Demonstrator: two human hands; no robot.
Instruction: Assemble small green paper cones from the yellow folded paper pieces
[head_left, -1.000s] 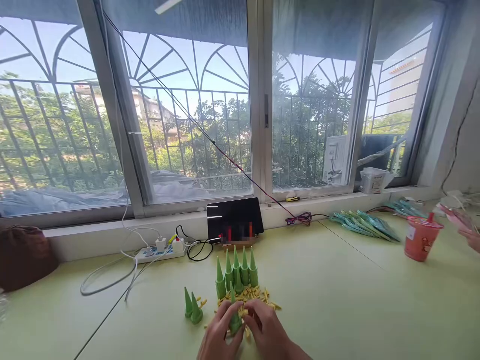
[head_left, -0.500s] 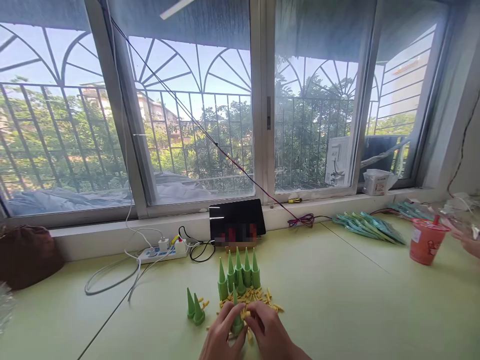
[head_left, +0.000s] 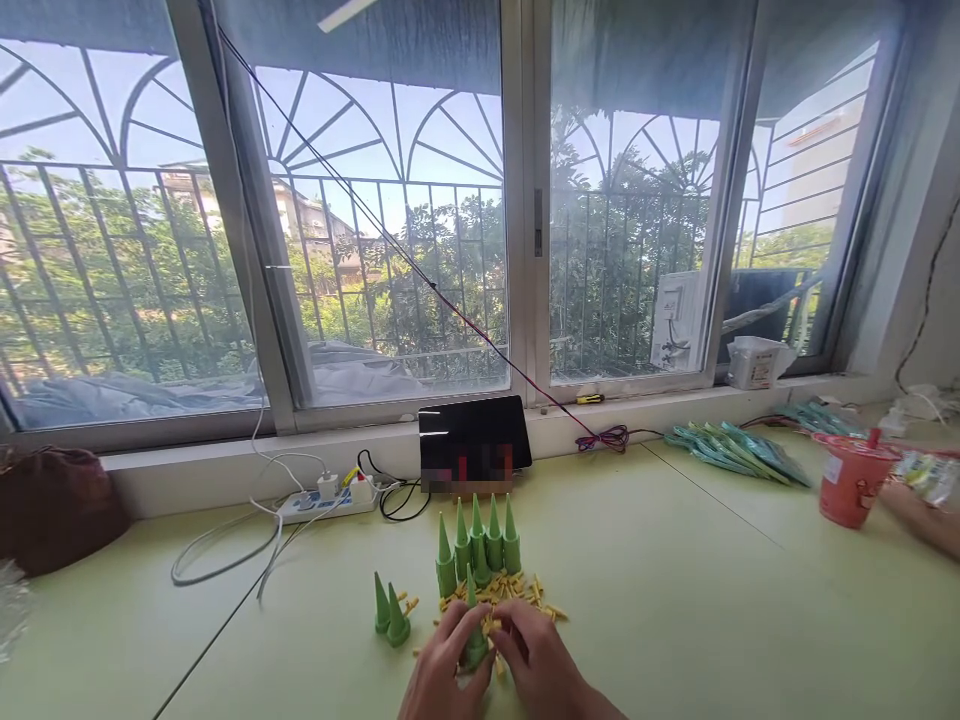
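Note:
My left hand is wrapped round a green cone-topped piece at the bottom centre. Close against its right side, my right hand pinches a small yellow piece. Many yellow pieces lie scattered on the table just beyond my hands. Behind them several green cones stand upright in a cluster. Two more green cones stand to the left, with a few yellow pieces beside them.
A dark tablet leans by the sill. A power strip with cables lies left of it. Green-blue packets and a red cup are at the right, near another person's arm. A brown bag sits far left.
My hands have barely moved and keep the same hold. At the far right, the other person's arm has come further into view beside the cup, near clear packaging.

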